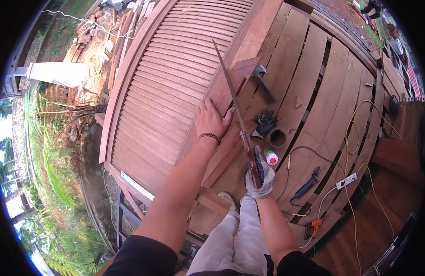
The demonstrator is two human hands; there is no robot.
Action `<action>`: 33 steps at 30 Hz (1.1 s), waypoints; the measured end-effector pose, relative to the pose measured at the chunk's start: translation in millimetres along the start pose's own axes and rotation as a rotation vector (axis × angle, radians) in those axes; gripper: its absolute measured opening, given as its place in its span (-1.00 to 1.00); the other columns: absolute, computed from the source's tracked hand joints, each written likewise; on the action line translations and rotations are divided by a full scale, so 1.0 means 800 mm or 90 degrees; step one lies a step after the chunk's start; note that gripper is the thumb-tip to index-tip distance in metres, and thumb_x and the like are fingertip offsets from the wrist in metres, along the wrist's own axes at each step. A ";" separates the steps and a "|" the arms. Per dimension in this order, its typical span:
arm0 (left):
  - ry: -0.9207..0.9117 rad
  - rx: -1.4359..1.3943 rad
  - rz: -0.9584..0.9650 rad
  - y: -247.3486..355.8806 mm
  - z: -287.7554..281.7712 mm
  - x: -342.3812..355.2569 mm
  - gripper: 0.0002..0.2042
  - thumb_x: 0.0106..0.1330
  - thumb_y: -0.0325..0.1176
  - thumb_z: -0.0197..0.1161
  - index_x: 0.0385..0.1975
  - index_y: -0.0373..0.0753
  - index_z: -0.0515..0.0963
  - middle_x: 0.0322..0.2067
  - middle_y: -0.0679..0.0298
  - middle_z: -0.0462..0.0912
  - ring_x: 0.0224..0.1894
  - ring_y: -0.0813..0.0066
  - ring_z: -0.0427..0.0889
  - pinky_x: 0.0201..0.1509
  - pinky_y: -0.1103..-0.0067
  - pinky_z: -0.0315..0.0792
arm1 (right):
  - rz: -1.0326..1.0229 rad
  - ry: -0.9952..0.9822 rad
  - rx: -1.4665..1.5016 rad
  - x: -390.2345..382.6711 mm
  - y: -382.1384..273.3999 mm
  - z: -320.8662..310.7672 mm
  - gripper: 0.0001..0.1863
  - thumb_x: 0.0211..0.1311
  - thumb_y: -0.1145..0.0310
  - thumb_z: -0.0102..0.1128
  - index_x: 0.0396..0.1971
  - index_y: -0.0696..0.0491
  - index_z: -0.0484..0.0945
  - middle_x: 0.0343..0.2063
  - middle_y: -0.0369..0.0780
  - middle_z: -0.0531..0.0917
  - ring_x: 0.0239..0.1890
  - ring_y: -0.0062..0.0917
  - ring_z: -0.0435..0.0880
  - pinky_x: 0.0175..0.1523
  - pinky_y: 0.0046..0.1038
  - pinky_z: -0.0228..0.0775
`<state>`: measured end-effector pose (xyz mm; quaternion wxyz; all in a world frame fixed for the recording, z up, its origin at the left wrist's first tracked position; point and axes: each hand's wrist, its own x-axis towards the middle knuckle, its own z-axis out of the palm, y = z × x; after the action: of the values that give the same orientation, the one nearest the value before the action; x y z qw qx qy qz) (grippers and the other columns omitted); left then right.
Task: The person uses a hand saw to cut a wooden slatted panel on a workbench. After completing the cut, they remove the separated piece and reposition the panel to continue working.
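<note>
My right hand (pixel 261 180), in a pale glove, is closed round the red-brown wooden handle of a handsaw (pixel 242 122). The long narrow blade points away from me and crosses a reddish wooden board (pixel 217 92) near its angled far end. On that board lies my bare left hand (pixel 211 118), with a beaded bracelet at the wrist; its fingers lie over the top and the thumb hooks over the right edge. Beneath and left of the board is a slatted wooden louvre panel (pixel 175 69). Whether the saw teeth touch the wood cannot be made out.
On the plank deck lie a hammer (pixel 264 83), a dark glove (pixel 266 122), a round tin (pixel 277 137), a white bottle with a red cap (pixel 271 157) and a corded power tool (pixel 308 183). A white power strip (pixel 346 181) and yellow cable are at right. Gaps run between the planks.
</note>
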<state>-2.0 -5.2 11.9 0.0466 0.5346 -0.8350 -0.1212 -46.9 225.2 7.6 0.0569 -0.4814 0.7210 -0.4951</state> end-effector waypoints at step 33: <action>-0.002 0.036 0.032 0.009 0.014 0.004 -0.20 0.15 0.07 0.32 0.23 -0.42 0.26 0.09 -0.01 0.40 0.19 0.04 0.37 0.23 0.28 0.33 | -0.003 0.042 -0.015 0.063 -0.007 0.017 -0.58 -0.02 0.52 0.27 -0.07 0.21 0.53 -0.01 0.01 0.62 -0.39 -0.18 0.66 -0.32 -0.28 0.54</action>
<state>-11.9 -3.8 2.9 0.0334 0.5147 -0.8512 -0.0974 -62.2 178.3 25.3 0.0257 -0.4673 0.7270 -0.5024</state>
